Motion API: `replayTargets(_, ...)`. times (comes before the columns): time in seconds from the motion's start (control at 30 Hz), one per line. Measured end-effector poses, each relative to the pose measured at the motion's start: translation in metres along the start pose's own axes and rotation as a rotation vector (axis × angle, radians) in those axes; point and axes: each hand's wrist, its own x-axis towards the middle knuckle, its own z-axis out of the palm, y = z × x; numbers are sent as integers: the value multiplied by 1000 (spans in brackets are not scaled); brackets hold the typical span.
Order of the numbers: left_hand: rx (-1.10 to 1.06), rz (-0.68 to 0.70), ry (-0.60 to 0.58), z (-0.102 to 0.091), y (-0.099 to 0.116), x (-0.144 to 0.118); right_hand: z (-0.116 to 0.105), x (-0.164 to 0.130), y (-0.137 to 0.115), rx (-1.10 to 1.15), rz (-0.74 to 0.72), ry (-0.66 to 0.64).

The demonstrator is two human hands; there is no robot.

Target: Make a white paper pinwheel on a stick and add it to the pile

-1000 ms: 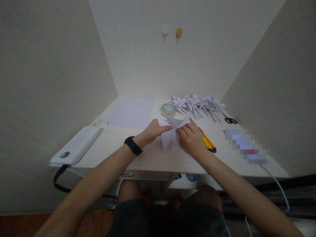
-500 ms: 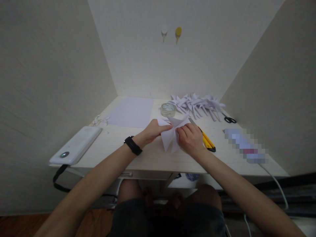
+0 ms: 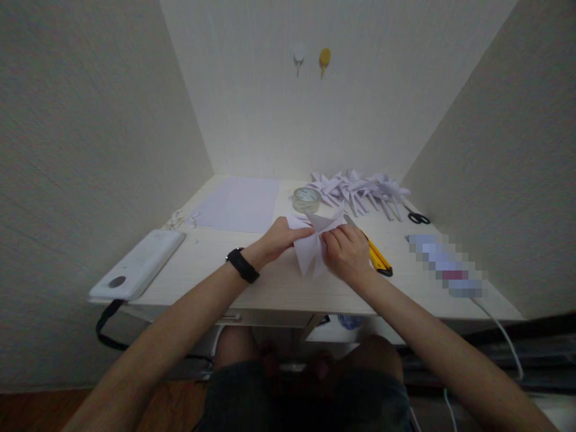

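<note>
1. Both hands pinch a folded white paper pinwheel at the middle of the desk: the left hand grips its left flap, the right hand its centre.
2. A tape roll sits just behind; a yellow box cutter lies beside the right hand.
3. A pile of finished pinwheels, scissors, a paper sheet and a power bank lie farther off.
4. Since the earlier frame, hands and paper have barely moved; the power bank's light has gone dark.

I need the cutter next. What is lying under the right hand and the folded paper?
The yellow utility knife shows just beyond the right hand, on the desk. Its blade end runs behind the folded paper, hidden.
</note>
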Motion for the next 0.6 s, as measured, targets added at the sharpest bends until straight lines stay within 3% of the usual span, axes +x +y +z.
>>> replayTargets(0.6, -71, -9, -11, 2, -1, 0, -2, 2, 1, -59, -18, 15)
